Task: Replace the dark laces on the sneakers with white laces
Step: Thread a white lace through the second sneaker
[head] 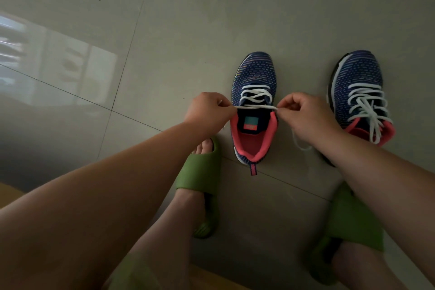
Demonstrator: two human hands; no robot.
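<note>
Left sneaker [255,110] on floor tiles [164,30], white lace [255,95] threaded partway. Left hand [208,113] pinching one lace end, right hand [306,117] pinching other, stretched taut across tongue. Right sneaker [360,99] just to right, already laced white, ends loose.

Risk imo: uneven pull leaves one end short for bow, or yank slips tip back out of eyelet. No dark laces visible. Containers: none, only green slides [204,172] on feet, near side.
</note>
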